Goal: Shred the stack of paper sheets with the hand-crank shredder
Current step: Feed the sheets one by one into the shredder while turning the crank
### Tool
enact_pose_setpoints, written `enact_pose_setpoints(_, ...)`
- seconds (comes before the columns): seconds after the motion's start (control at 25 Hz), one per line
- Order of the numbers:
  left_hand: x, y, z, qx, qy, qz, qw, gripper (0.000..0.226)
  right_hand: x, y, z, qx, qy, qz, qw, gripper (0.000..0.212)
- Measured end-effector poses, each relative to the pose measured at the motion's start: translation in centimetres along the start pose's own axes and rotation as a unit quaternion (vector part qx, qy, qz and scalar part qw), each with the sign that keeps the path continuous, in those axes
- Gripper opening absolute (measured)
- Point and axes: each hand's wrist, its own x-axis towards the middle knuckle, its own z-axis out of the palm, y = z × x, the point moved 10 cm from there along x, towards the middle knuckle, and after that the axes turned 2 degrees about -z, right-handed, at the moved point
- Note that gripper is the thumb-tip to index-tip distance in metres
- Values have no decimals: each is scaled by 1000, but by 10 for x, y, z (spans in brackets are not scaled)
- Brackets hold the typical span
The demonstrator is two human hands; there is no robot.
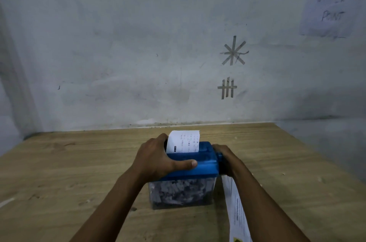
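Note:
A small hand-crank shredder with a blue top [204, 162] stands on the wooden table [69, 172]. Its clear bin [182, 192] below is packed with paper shreds. A printed white sheet [184, 141] stands upright in the slot, curling back at its top. My left hand [158, 158] grips the left end of the blue top, thumb lying along the front edge. My right hand [227, 159] is curled round the dark crank on the shredder's right side; the crank itself is mostly hidden. More printed paper sheets [236, 210] lie on the table under my right forearm.
A grey-white wall [138, 53] rises just behind the table's far edge, with tape marks and a taped paper note [330, 8] at upper right. The table's right edge [316, 152] runs diagonally toward me.

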Motion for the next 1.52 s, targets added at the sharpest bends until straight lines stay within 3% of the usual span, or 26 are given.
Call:
enact_pose_setpoints(0.12, -3, 2, -5, -11, 24, -1, 1000, 100, -8, 31, 7, 83, -20, 34, 996, 23)
enact_pose_setpoints(0.32, -6, 0, -9, 1, 48, -12, 999, 112, -33, 28, -8, -47, 41, -70, 996, 32)
enact_pose_setpoints(0.44, -4, 1, -7, 11, 40, -16, 999, 117, -60, 17, -15, -197, 38, -166, 965, 33)
enact_pose_setpoints(0.52, -3, 4, -5, 23, 27, -14, 999, 115, -79, 6, -28, -238, 96, -199, 946, 40)
enact_pose_setpoints(0.68, -2, 4, -4, 16, 9, 4, 1000, 115, -119, -43, -54, -157, 280, -251, 913, 54)
enact_pose_setpoints(0.76, -3, 5, -2, 0, -2, 19, 1000, 110, -119, -74, -56, -138, 303, -272, 903, 54)
enact_pose_setpoints(0.96, 3, 4, 1, -14, -12, 33, 999, 107, -61, -110, -45, -74, 224, -243, 941, 41)
enact_pose_setpoints(1.24, 5, 4, 4, -27, -23, 55, 998, 102, -6, -95, -27, -16, 144, -165, 976, 22)
enact_pose_setpoints(1.52, 2, 9, 2, -48, -33, 79, 995, 102, 8, -86, -19, -71, 114, -111, 985, 26)
